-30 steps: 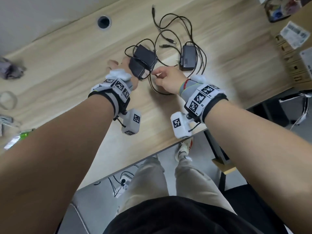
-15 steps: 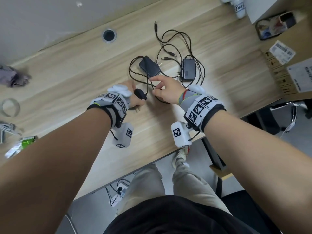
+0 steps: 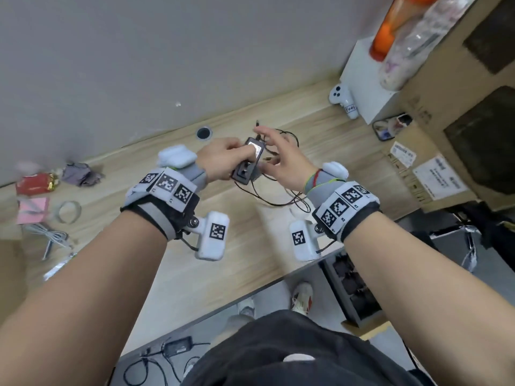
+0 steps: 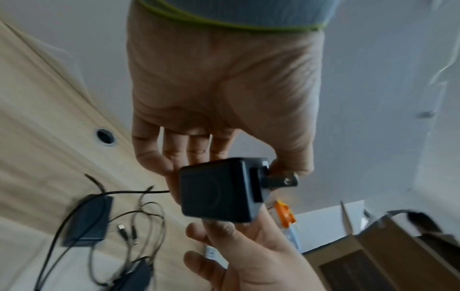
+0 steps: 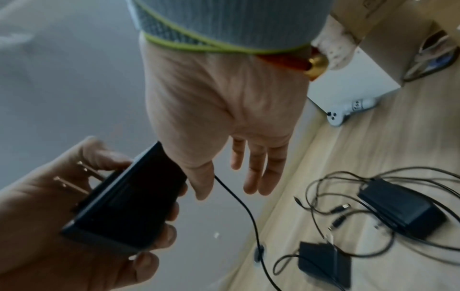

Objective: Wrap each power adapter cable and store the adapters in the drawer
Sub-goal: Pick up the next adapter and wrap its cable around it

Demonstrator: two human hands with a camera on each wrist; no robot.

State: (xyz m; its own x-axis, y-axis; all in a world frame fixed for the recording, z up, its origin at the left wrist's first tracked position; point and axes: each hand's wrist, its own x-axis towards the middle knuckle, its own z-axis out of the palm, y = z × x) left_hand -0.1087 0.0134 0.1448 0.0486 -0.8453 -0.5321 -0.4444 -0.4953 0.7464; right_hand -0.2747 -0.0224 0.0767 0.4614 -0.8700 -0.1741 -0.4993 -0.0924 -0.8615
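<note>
Left hand (image 3: 223,160) grips a black power adapter (image 3: 248,162) lifted above the desk (image 3: 195,274), prongs toward me. Right hand (image 3: 281,162) beside it, fingers spread and straight; its cable (image 5: 239,198) runs past my thumb. Two more adapters (image 5: 400,208) lie in tangled cables near the desk's back edge.
</note>
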